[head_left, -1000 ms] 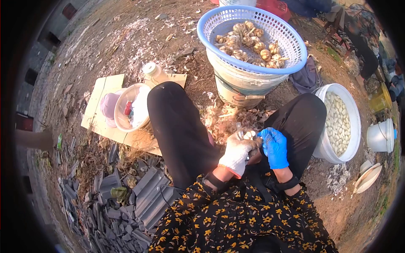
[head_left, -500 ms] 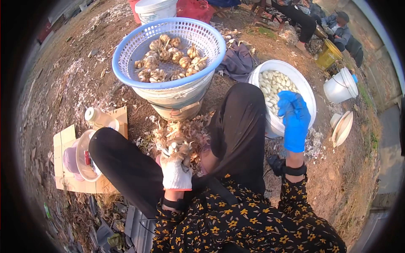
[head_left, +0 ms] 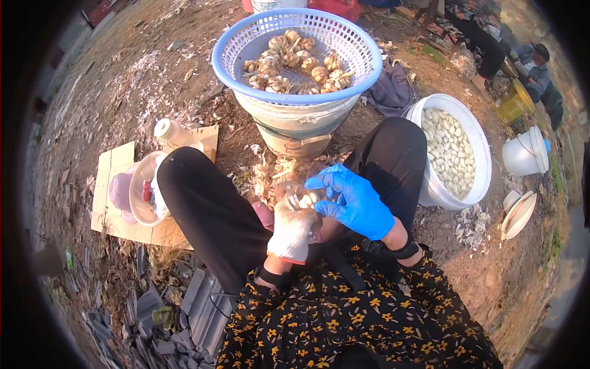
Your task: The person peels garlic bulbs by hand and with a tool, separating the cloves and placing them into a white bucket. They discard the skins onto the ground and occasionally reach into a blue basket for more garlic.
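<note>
In a white knit glove, my left hand (head_left: pixel 290 230) is closed around a partly peeled garlic bulb (head_left: pixel 308 200), with pale cloves showing at its top. My right hand (head_left: pixel 356 206), in a blue glove, is right beside the bulb. Its thumb and forefinger are apart on either side of the cloves; whether they touch is not clear. Papery garlic skins (head_left: pixel 276 175) lie on the ground below. Beyond them, a blue-rimmed perforated basket (head_left: pixel 224 67) of unpeeled garlic bulbs (head_left: pixel 292 58) rests on a bucket (head_left: pixel 295 132). Peeled cloves (head_left: pixel 448 147) fill a white bucket (head_left: pixel 482 175) at the right.
Cardboard (head_left: pixel 114 209) at the left bears a jar (head_left: pixel 175 132) and a bowl (head_left: pixel 138 209) with a red item inside. A lidded pail (head_left: pixel 525 152) and a straw-coloured hat-like object (head_left: pixel 519 215) are at far right. Another person (head_left: pixel 541 74) sits behind a yellow bucket (head_left: pixel 515 103).
My right hand has moved from over the bucket of peeled cloves to the garlic in my left hand, and its fingers have spread. The view has shifted, so the surroundings appear further right.
</note>
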Available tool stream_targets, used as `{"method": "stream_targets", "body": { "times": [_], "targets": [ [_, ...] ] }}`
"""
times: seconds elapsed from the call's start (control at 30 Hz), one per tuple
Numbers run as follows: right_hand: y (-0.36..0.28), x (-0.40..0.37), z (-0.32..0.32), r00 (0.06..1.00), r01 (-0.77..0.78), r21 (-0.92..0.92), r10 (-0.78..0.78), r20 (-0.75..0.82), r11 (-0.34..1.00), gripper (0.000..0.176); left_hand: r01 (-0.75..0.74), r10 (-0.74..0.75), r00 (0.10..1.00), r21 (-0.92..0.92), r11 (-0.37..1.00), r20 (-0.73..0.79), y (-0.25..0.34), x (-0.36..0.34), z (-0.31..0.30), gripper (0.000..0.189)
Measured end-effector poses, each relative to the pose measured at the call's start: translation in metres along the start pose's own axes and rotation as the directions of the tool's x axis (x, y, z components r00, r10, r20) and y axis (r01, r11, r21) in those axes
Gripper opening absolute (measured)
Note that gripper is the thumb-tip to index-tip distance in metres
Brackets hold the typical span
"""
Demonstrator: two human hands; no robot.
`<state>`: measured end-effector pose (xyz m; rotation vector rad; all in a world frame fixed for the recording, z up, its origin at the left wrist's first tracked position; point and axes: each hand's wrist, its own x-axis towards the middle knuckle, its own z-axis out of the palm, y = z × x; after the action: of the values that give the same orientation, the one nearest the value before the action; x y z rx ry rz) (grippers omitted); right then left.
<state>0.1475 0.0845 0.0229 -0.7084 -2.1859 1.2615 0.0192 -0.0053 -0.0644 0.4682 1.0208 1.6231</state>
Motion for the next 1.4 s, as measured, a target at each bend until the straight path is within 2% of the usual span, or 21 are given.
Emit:
{"method": "stream_targets", "body": {
  "times": [0.03,0.07,0.13,0.17,0.2,0.3,0.43,0.5,0.63,0.73,0.83,0.9,0.93,0.97,1.03,1.1,1.13,1.2,1.23,1.3,1.4],
  "targets": [
    [0.008,0.002,0.008,0.998,0.055,-0.042,-0.054,0.033,0.998,0.033,0.005,-0.005,1.0,0.093,0.996,0.006,0.004,0.001,0.001,0.041],
    [0.011,0.003,0.01,0.994,0.1,-0.083,-0.096,0.05,0.992,0.031,0.127,-0.129,0.99,-0.031,0.991,-0.052,0.009,0.002,0.005,0.027],
    [0.016,0.006,0.013,0.98,0.192,-0.159,-0.18,0.089,0.968,0.026,0.131,-0.131,0.99,0.001,0.991,-0.047,0.01,0.001,0.003,0.026],
    [0.014,0.005,0.016,0.985,0.17,-0.165,-0.16,0.068,0.972,0.023,0.139,-0.138,0.99,0.019,0.99,-0.041,0.01,0.0,0.003,0.026],
    [0.012,0.003,0.02,0.989,0.145,-0.174,-0.14,0.044,0.974,0.02,0.18,-0.176,0.979,0.032,0.983,-0.104,0.017,-0.003,0.011,0.03],
    [0.02,-0.004,0.033,0.992,0.105,-0.166,-0.115,-0.052,0.98,0.014,0.278,-0.286,0.953,-0.091,0.956,-0.098,0.012,-0.003,0.009,0.034],
    [0.031,-0.004,0.042,0.986,0.102,-0.138,-0.118,-0.117,0.985,0.011,0.285,-0.315,0.939,-0.199,0.938,-0.139,-0.003,-0.005,0.004,0.034],
    [0.034,-0.005,0.047,0.986,0.035,-0.033,-0.04,-0.164,0.999,0.01,0.289,-0.325,0.933,-0.217,0.933,-0.155,-0.008,-0.003,0.003,0.032],
    [0.046,-0.009,0.054,0.971,-0.091,0.223,0.136,-0.195,0.97,0.012,0.263,-0.276,0.96,-0.194,0.945,-0.043,-0.015,0.0,-0.005,0.028],
    [0.048,-0.01,0.052,0.98,-0.036,0.243,0.082,-0.183,0.969,0.014,0.321,-0.328,0.942,-0.1,0.942,-0.069,0.004,-0.001,0.003,0.025],
    [0.036,-0.007,0.041,0.996,0.053,0.045,-0.049,-0.077,0.998,0.015,0.362,-0.362,0.93,-0.015,0.932,-0.059,0.015,-0.002,0.007,0.023],
    [0.04,-0.011,0.042,0.998,0.057,-0.05,-0.059,-0.038,0.997,0.015,0.363,-0.358,0.93,0.068,0.929,-0.078,0.011,-0.003,0.006,0.02],
    [0.043,-0.011,0.042,0.998,0.063,-0.098,-0.065,-0.016,0.993,0.016,0.36,-0.36,0.931,-0.011,0.933,-0.054,0.013,-0.004,0.007,0.02],
    [0.046,-0.011,0.042,0.999,0.032,-0.022,-0.032,-0.022,0.999,0.015,0.356,-0.36,0.933,-0.09,0.93,-0.03,0.016,-0.008,0.008,0.019],
    [0.052,-0.012,0.044,0.999,-0.034,0.137,0.038,-0.026,0.99,0.014,0.355,-0.36,0.932,-0.092,0.93,-0.04,0.016,-0.011,0.009,0.016],
    [0.065,-0.015,0.056,0.958,-0.201,0.464,0.273,-0.092,0.863,0.011,0.363,-0.357,0.93,0.062,0.93,-0.093,0.011,-0.007,0.013,0.014],
    [0.069,-0.016,0.058,0.917,-0.253,0.61,0.388,-0.097,0.751,0.009,0.347,-0.344,0.936,0.03,0.937,-0.071,0.01,-0.007,0.014,0.014],
    [0.067,-0.022,0.053,0.968,-0.137,0.422,0.211,-0.135,0.896,0.008,0.317,-0.318,0.948,-0.04,0.948,-0.033,0.009,-0.008,0.015,0.015],
    [0.061,-0.025,0.05,0.983,-0.071,0.322,0.122,-0.139,0.944,0.008,0.358,-0.357,0.934,0.041,0.933,-0.015,0.012,-0.008,0.015,0.014],
    [0.05,-0.021,0.041,0.996,-0.046,0.231,0.062,-0.066,0.972,0.01,0.421,-0.431,0.902,0.197,0.886,0.011,0.027,-0.005,0.012,0.011],
    [0.058,-0.021,0.044,0.999,-0.039,0.137,0.04,-0.009,0.99,0.012,0.45,-0.449,0.893,-0.04,0.892,0.032,0.031,-0.013,0.014,0.008]
  ]
}}
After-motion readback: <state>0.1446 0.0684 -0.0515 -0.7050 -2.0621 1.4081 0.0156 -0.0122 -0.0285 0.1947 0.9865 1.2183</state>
